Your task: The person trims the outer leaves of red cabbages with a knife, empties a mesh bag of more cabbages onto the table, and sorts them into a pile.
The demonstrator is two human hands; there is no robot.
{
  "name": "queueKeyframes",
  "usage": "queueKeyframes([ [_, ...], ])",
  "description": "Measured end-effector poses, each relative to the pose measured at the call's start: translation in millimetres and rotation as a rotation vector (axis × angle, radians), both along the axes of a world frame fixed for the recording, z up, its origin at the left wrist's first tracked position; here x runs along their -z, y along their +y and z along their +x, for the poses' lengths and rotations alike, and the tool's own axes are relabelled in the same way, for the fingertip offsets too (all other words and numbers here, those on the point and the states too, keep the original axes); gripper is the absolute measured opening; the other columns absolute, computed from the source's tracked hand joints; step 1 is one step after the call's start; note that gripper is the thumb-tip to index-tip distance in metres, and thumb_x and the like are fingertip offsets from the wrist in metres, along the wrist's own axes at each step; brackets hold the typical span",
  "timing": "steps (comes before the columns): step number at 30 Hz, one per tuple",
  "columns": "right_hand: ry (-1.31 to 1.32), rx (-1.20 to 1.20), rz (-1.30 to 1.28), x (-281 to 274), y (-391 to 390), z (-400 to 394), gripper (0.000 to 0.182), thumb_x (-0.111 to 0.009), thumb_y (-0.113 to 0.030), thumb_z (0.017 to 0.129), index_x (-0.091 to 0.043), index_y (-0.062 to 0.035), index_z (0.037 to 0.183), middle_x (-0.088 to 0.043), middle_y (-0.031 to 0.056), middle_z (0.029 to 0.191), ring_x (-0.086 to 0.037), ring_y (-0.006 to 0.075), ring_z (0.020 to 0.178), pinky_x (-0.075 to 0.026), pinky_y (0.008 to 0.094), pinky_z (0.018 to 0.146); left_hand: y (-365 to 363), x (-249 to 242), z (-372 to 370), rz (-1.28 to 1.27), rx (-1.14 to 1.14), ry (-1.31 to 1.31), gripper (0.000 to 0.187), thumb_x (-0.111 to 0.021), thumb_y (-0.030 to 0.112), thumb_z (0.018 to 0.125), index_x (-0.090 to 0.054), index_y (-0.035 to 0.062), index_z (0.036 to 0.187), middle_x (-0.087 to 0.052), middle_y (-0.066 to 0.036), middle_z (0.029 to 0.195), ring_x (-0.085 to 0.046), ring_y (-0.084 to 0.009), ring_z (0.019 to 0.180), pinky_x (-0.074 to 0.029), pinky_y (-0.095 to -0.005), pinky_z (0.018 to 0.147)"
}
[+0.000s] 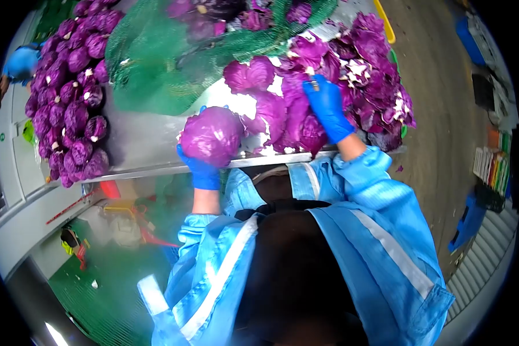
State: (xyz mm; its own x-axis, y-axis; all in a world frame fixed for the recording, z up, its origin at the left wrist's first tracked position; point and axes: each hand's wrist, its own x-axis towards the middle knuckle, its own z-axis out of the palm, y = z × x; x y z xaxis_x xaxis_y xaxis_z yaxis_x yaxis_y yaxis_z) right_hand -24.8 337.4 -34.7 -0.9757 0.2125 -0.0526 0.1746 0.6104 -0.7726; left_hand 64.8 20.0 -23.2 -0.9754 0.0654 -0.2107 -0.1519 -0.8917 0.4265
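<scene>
My left hand (200, 172), in a blue glove, is wrapped round a whole purple cabbage (212, 137) just above the table's near edge. My right hand (330, 111), gloved in blue too, is over loose purple cabbage leaves (270, 112) to the right of that cabbage. Its fingers are curled in around something small with a pale end, too small to make out. A heap of torn leaves (370, 55) with white ribs lies just beyond the right hand.
A metal table (147, 124) carries a tall pile of whole cabbages (69, 109) on the left. Green netting (155, 75) is spread across its middle, with more cabbages behind. A person in blue (23, 62) is at the far left. Crates (470, 222) stand along the right side.
</scene>
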Motion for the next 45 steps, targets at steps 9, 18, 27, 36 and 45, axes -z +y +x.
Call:
queueKeyframes([
  [9, -0.354, -0.402, -0.95, -136, -67, 13, 0.042, -0.066, -0.033, 0.092, -0.061, -0.004, 0.122, -0.066, 0.002, 0.096, -0.059, 0.008, 0.082, -0.05, 0.0273, 0.071, 17, -32, -53, -0.277, 0.143, 0.142, 0.074, -0.05, 0.045, 0.091, -0.024, 0.011, 0.15, -0.037, -0.02, 0.146, -0.046, -0.0338, 0.123, -0.039, -0.0519, 0.104],
  [18, 0.096, -0.522, -0.908, -164, -101, 7, 0.051, -0.078, -0.007, 0.079, -0.058, -0.004, 0.126, -0.061, 0.0077, 0.124, -0.055, 0.016, 0.115, -0.044, 0.0341, 0.1, -5, -61, -43, 0.083, 0.012, 0.085, 0.105, -0.078, 0.047, 0.069, -0.024, 0.0089, 0.15, -0.029, -0.019, 0.153, -0.035, -0.0392, 0.137, -0.027, -0.0591, 0.113],
  [27, -0.314, -0.21, -1.238, -154, -117, 7, 0.032, -0.072, -0.015, 0.087, -0.063, -0.0062, 0.116, -0.063, -0.0012, 0.084, -0.046, 0.0028, 0.053, -0.034, 0.0188, 0.045, -10, -51, -37, 0.174, -0.004, -0.086, 0.077, -0.067, 0.023, 0.074, -0.038, 0.0062, 0.143, -0.037, -0.018, 0.149, -0.034, -0.0365, 0.138, -0.02, -0.0573, 0.116],
  [36, -0.44, -0.318, -1.593, -141, -118, 11, 0.043, -0.067, -0.009, 0.086, -0.053, -0.0048, 0.127, -0.054, -0.002, 0.076, -0.043, 0.0026, 0.05, -0.034, 0.0208, 0.043, -31, -18, -32, -0.032, 0.029, -0.035, 0.085, -0.063, 0.038, 0.076, -0.03, 0.0091, 0.148, -0.032, -0.017, 0.152, -0.03, -0.0388, 0.14, -0.021, -0.0606, 0.114],
  [45, -0.025, -0.303, -0.972, -134, -128, 17, 0.041, -0.073, -0.012, 0.086, -0.057, -0.0015, 0.121, -0.067, 0.0012, 0.093, -0.061, 0.0112, 0.084, -0.051, 0.0287, 0.078, -29, -25, -32, -0.122, -0.105, -0.108, 0.087, -0.061, 0.04, 0.075, -0.028, 0.0087, 0.149, -0.031, -0.018, 0.152, -0.028, -0.0391, 0.141, -0.021, -0.0606, 0.114],
])
